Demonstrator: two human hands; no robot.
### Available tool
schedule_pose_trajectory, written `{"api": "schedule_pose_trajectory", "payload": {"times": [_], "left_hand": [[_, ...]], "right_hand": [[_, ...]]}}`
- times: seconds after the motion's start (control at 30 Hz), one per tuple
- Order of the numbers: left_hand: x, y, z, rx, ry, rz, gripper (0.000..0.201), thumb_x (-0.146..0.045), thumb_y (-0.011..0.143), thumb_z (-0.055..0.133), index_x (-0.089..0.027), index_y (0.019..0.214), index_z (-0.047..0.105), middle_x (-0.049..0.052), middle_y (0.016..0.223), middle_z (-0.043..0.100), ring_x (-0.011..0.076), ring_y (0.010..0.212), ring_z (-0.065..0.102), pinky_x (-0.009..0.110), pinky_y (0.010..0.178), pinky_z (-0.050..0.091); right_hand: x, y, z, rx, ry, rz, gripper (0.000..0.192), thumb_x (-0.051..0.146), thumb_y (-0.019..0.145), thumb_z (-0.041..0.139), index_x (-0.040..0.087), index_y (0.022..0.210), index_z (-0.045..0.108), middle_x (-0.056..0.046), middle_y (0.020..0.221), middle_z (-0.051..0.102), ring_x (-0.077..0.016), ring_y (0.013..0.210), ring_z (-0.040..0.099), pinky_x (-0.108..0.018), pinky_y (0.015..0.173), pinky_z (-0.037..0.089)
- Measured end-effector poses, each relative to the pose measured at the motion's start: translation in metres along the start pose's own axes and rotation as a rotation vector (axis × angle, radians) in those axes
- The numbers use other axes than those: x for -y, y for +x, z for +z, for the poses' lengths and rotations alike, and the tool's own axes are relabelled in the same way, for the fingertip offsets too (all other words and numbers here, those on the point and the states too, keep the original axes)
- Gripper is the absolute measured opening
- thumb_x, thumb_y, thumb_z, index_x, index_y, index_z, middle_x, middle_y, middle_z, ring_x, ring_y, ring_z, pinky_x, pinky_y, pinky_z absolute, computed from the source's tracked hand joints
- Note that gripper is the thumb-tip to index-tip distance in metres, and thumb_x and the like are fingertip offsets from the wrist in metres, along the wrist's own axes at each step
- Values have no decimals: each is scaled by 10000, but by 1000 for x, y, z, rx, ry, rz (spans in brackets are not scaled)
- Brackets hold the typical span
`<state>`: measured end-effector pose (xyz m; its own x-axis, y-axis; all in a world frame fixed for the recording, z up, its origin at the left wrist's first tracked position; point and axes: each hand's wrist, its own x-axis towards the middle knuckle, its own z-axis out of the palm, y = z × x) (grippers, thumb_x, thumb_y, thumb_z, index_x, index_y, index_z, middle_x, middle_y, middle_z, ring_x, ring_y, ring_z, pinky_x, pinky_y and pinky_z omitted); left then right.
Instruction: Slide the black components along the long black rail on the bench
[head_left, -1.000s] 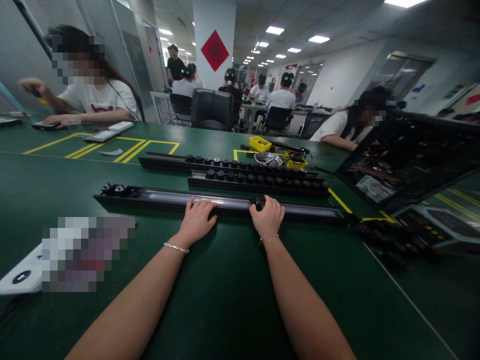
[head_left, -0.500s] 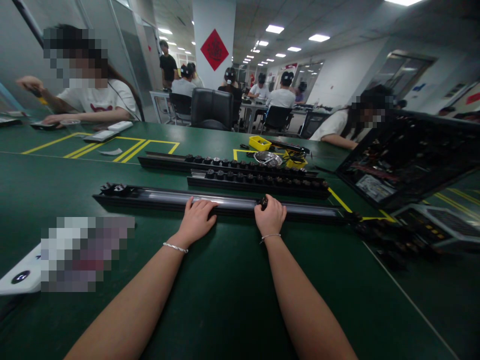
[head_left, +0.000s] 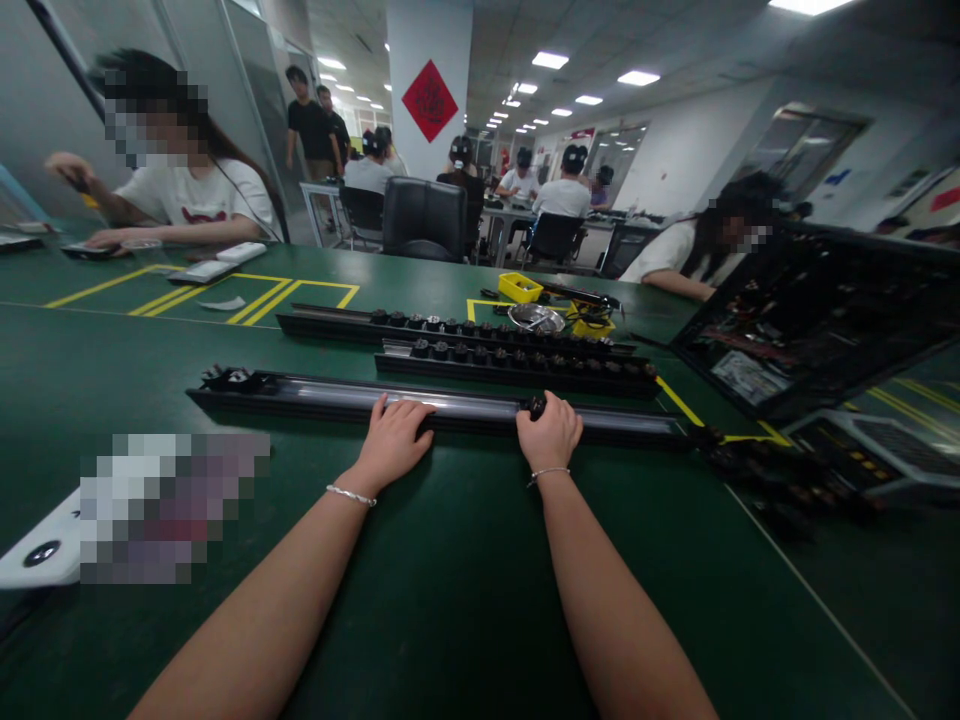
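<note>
Rail (head_left: 337, 398), long and black with a pale channel along its top, lies lengthwise across the middle of the green table (head_left: 465, 600), parallel to the near edge and within easy reach of both arms. Its flat, crosswise lie judged to give each hand its own stretch of the channel. Two further rails (head_left: 480, 345), each carrying a row of black knobs, lie parallel just beyond it toward the far edge; a black case (head_left: 810, 320) stands open at the right edge, and a white device (head_left: 37, 555) lies near the left edge.

Left hand (head_left: 394, 440) rests palm down on the rail near its middle, fingers (head_left: 409, 410) spread flat over the channel; the grip is open and presses rather than holds, probably to steady the rail. Right hand (head_left: 551, 432) sits just to the right, its grip closed around a small black knob (head_left: 535, 407) seated on the channel. The knob shows at the left of the curled fingers, touching them, with the rail running directly beneath the hand. A steel bowl (head_left: 535, 318) and yellow trays (head_left: 520, 288) stand near the far edge, past the knobbed rails. Other people sit at the far side; their hands are well apart from the rail.
</note>
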<state>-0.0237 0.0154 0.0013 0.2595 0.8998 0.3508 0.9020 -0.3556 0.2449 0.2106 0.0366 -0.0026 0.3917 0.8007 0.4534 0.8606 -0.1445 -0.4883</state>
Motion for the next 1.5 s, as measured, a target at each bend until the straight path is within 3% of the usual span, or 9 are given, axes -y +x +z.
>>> {"api": "schedule_pose_trajectory", "payload": {"times": [0.43, 0.6, 0.83, 1.03, 1.5], "left_hand": [[3, 0, 2, -8, 2, 8, 341, -308, 826, 463, -270, 1156, 541, 28, 1145, 636, 209, 1133, 518, 496, 1115, 133], [3, 0, 3, -2, -5, 2, 342, -311, 822, 466, -279, 1154, 543, 28, 1157, 633, 215, 1139, 517, 502, 1116, 134], [2, 0, 2, -2, -4, 3, 342, -309, 824, 466, -269, 1155, 545, 30, 1154, 636, 214, 1138, 517, 505, 1112, 140], [2, 0, 2, -3, 3, 8, 343, -303, 823, 467, -275, 1157, 542, 26, 1159, 635, 209, 1139, 517, 503, 1113, 140], [3, 0, 2, -8, 20, 8, 339, -324, 828, 454, -273, 1149, 548, 33, 1147, 633, 214, 1128, 522, 496, 1113, 135]], "right_hand": [[-4, 2, -3, 36, -9, 11, 529, 261, 737, 423, 111, 1233, 524, -148, 1198, 581, -270, 1186, 442, -459, 1042, 234], [-8, 3, -5, 52, -64, 39, 571, 336, 742, 439, 119, 1267, 497, -128, 1288, 531, -293, 1265, 352, -482, 1067, 190], [-13, 6, -9, 128, -108, 16, 587, 393, 773, 429, 133, 1296, 480, -111, 1319, 513, -292, 1272, 352, -462, 1060, 213], [-11, 5, -9, 70, -94, 39, 609, 364, 757, 455, 106, 1308, 453, -133, 1284, 542, -286, 1296, 329, -446, 1052, 224], [-13, 10, -13, 100, -28, 61, 605, 304, 734, 436, 126, 1312, 414, -129, 1288, 525, -252, 1278, 348, -426, 1048, 215]]}}
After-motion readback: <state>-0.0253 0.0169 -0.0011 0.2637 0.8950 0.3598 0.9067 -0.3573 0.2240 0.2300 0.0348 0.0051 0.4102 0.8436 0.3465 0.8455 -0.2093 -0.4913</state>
